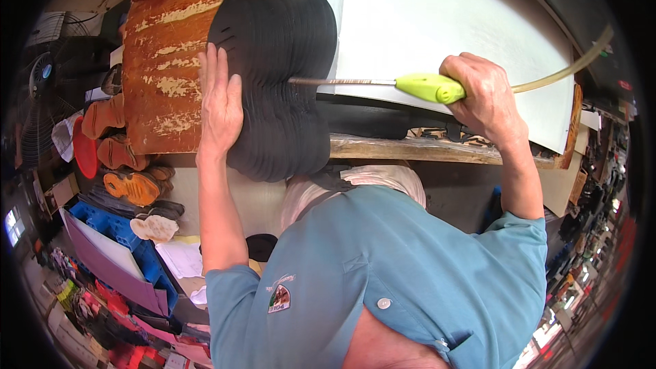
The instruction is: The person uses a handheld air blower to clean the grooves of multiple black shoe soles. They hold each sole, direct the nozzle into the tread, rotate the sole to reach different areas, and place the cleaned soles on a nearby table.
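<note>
A long, fanned-out stack of thin black sole-shaped sheets [280,89] lies on the worktable, its edges layered like shingles. My left hand [222,109] rests along the left side of the stack, fingers stretched out and the palm turned toward it. In my right hand [482,99] is a tool with a bright green handle [425,87], my fingers wrapped round its rear end. From the handle a thin metal rod points left, and its tip reaches the middle of the stack. A yellowish hose [567,72] runs off to the upper right behind my right hand.
Worn brown wood [164,89] covers the table's left part, and a white board [451,20] its right. Below the board, a shelf [437,138] holds dark scraps. At the left stand a black fan [44,82], orange-brown sole-shaped pieces [133,188] and a blue crate [113,225].
</note>
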The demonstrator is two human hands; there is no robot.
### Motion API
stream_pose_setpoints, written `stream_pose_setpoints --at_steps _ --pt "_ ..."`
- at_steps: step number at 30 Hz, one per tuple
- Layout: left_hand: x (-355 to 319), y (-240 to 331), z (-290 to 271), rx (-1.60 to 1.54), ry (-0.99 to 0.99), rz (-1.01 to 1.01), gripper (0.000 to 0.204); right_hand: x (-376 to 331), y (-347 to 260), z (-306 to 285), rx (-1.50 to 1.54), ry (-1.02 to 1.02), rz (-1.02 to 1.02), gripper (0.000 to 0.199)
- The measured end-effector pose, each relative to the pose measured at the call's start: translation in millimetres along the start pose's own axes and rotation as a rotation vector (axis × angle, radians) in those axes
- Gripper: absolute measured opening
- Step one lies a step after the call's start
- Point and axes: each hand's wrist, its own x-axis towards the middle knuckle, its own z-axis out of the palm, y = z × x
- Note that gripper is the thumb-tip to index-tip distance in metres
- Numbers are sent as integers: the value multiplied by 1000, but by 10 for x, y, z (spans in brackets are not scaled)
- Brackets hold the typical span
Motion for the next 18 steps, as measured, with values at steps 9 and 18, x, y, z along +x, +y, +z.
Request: stream_pose_setpoints --at_steps 9,18 --pt "-18 -152 -121 67 -32 26 61 158 -110 92 7 -175 -205 27" --pt "-54 -188 -263 178 -57 77 67 353 -29 85 -26 -84 -122 24"
